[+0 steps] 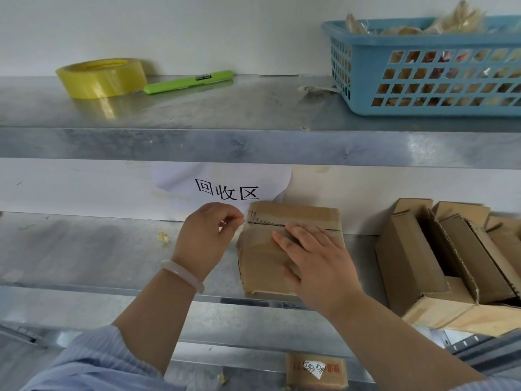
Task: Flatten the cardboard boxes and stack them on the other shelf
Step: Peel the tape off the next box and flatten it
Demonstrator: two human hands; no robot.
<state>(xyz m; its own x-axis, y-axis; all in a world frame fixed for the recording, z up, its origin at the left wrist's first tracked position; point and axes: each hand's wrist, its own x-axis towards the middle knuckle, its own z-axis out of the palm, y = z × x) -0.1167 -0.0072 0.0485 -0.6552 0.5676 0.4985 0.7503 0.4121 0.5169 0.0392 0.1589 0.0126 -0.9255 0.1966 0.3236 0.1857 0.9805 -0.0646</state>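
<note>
A small taped cardboard box stands on the middle metal shelf, its top flaps slightly parted along a torn tape seam. My right hand lies flat on top of the box with fingers straight, pressing it down. My left hand, a pale bangle on its wrist, is at the box's upper left corner with thumb and forefinger pinched together, apparently on a strip of clear tape. Several opened cardboard boxes lean together at the right of the same shelf.
The upper shelf carries a yellow tape roll, a green utility knife and a blue basket of packets. A paper sign hangs on the wall behind. Another taped box sits on the shelf below.
</note>
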